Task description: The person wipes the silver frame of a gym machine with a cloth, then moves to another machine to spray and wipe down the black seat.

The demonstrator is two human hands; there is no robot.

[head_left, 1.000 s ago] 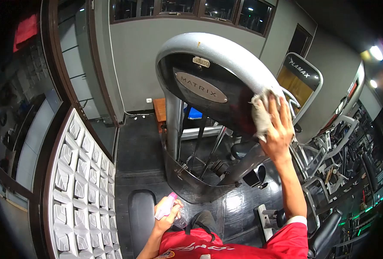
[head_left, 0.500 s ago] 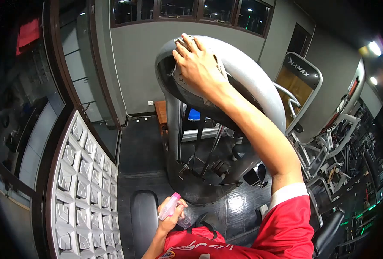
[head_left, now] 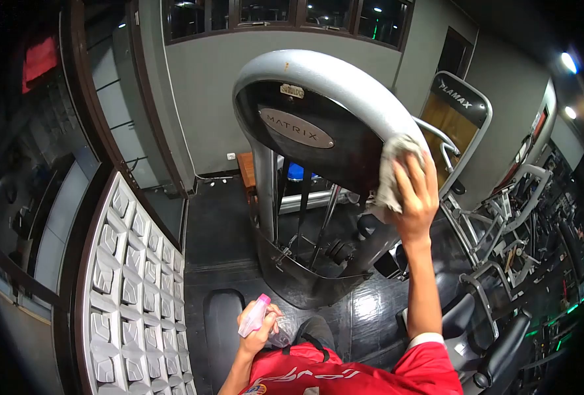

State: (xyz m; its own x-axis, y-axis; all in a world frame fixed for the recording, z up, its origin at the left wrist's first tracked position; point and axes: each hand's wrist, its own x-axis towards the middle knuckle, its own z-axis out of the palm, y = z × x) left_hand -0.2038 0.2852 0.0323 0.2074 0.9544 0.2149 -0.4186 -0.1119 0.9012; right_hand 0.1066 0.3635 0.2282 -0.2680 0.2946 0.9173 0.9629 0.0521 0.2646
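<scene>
My right hand (head_left: 415, 191) presses a grey cloth (head_left: 390, 172) against the right side of the silver curved frame (head_left: 344, 76) of a gym machine. Its fingers lie over the cloth. Low in the view, my left hand (head_left: 260, 329) is closed round a clear spray bottle (head_left: 282, 334) with a pink-and-white spray head (head_left: 255, 316). The machine's dark panel carries an oval MATRIX plate (head_left: 296, 128) and a small sticker (head_left: 292, 91) above it.
A white patterned panel (head_left: 130, 289) stands at the left beside glass doors. A black padded seat (head_left: 224, 322) is near my left hand. Behind the machine are a wooden bench (head_left: 246, 172) and a PLAMAX machine (head_left: 461, 99). More gym equipment (head_left: 502, 230) fills the right side.
My right hand has slid with the cloth from the top of the frame down to its right side, uncovering the MATRIX plate and sticker. My left hand still holds the bottle.
</scene>
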